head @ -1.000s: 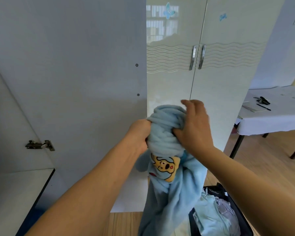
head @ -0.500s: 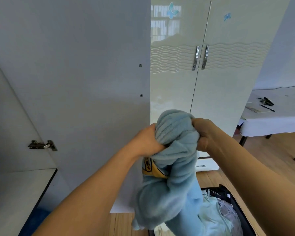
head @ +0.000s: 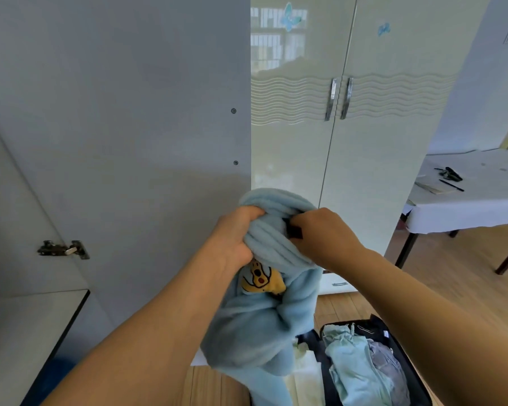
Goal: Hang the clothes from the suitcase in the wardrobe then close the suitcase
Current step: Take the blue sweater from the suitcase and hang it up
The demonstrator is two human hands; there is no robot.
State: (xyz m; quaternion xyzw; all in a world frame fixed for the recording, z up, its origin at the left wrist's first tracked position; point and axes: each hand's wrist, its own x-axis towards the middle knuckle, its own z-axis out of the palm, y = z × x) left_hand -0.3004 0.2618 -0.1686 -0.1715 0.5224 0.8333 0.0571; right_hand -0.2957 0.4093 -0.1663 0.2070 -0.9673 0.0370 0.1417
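Gripping the bunched top of a light blue fleece garment, both hands work it in front of the wardrobe. Left hand has fingers curled tight into the gathered folds. Right hand pinches the fabric from the other side, beside a small dark piece, maybe a hanger part or a tag, cannot tell which. Garment hangs below the hands, yellow cartoon patch showing just under the left hand.

Judged step: getting the garment's neck opened up so it can go on a hanger. To do it well: spread the bunched folds apart rather than squeezing them, find the collar, keep one hand holding the weight while the other feeds. Fleece is bulky and slack, likely to slip back into a wad.

Suitcase lies open on the floor below the wardrobe's closed doors, more pale clothes inside. Open door panel left of the closed doors, hinge lower left. A table stands right of the wardrobe.
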